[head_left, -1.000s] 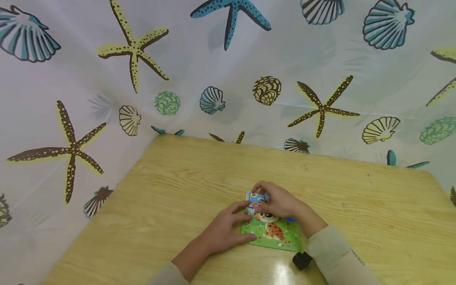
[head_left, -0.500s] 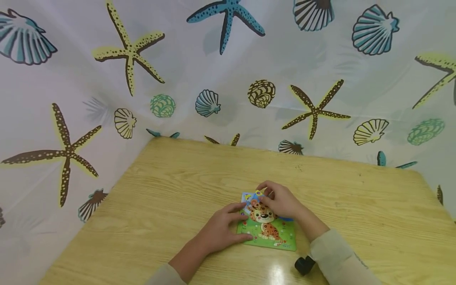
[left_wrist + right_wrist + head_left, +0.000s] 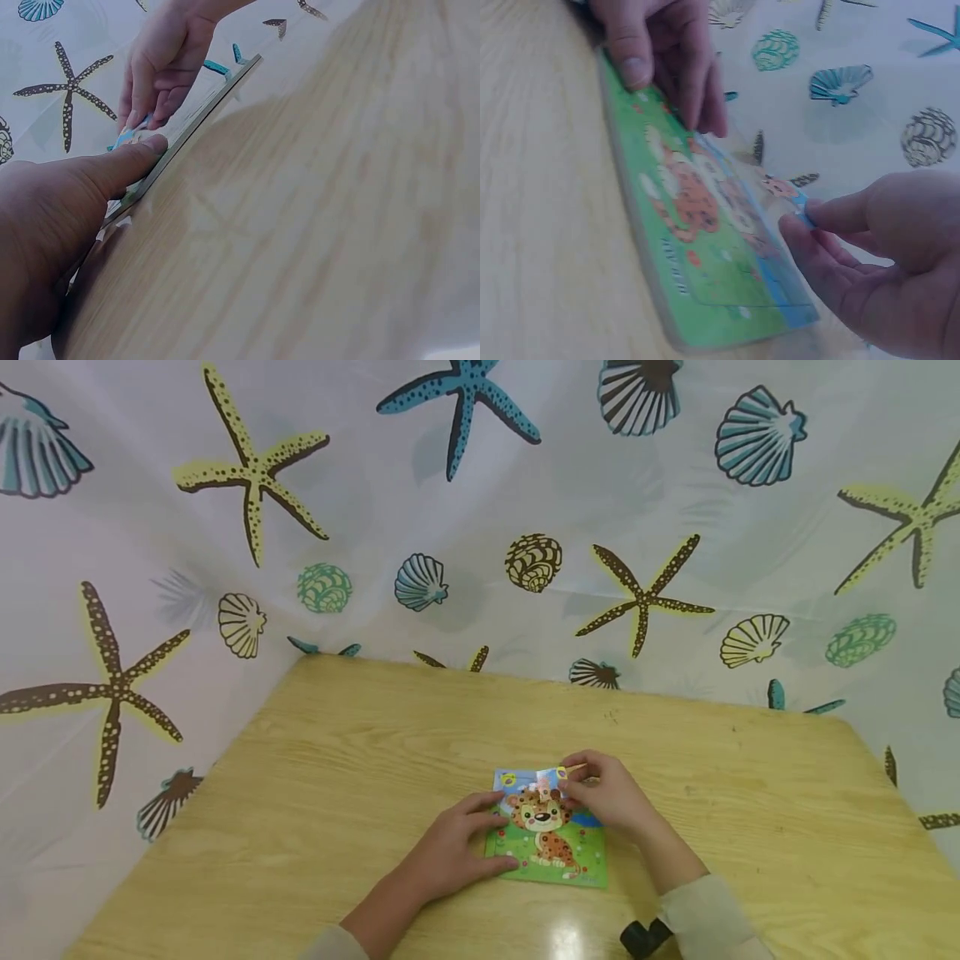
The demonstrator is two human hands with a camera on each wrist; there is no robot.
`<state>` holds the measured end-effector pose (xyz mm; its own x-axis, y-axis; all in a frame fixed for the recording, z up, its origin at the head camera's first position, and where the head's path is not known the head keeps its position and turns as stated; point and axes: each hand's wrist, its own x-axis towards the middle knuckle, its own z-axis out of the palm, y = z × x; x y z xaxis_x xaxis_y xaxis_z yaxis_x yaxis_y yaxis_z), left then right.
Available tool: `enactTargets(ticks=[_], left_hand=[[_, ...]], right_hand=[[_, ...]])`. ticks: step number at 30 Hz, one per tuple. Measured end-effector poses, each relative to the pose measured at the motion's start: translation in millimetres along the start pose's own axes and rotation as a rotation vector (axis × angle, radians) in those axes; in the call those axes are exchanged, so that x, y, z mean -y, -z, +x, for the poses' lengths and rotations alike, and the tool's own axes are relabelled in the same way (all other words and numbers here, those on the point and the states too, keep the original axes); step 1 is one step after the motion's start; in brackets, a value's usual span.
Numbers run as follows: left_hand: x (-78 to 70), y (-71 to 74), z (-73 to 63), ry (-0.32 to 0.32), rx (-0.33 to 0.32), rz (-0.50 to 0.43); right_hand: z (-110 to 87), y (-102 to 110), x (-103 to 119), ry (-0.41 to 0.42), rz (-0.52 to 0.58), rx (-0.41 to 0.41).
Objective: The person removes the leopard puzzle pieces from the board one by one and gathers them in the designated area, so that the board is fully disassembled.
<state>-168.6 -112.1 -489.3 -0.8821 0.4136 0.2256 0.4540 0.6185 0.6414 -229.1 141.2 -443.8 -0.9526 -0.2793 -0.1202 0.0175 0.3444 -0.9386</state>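
Note:
A jigsaw puzzle board [image 3: 588, 860] lies on the table, picturing a spotted leopard cub on green grass under blue sky. My left hand [image 3: 450, 852] rests at its left side, fingers spread over the edge and thumb on the lower left part. Between thumb and fingertips, my right hand [image 3: 611, 793] pinches a small puzzle piece [image 3: 781, 187] with an orange ear and blue on it. In the right wrist view that piece is tilted above the board's top part. The left wrist view has the left thumb [image 3: 139, 161] on the board's edge.
A black object [image 3: 641, 937] sits beside the right sleeve [image 3: 708, 914], near the front. The wood-grain table [image 3: 360, 760] meets a white cloth [image 3: 465, 635] printed with shells and starfish at its back and left sides.
My right hand has lifted the puzzle piece and carried it right, toward the board's upper right corner. My left hand keeps its place on the board. The head view has shifted slightly.

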Motion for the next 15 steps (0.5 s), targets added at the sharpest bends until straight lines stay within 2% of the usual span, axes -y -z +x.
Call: enactTargets(ticks=[4,9,15], left_hand=[[-3.1,-0.1,1.7,0.001,-0.001,-0.001],[-5.1,-0.4,2.0,0.003,0.006,-0.014],[-6.9,-0.4,2.0,0.008,0.013,0.0]], right_hand=[[-7.8,16,1,-0.005,0.028,0.01],[-11.4,25,-5,-0.041,0.072,-0.005],[-13.7,40,-11,-0.092,0.01,-0.02]])
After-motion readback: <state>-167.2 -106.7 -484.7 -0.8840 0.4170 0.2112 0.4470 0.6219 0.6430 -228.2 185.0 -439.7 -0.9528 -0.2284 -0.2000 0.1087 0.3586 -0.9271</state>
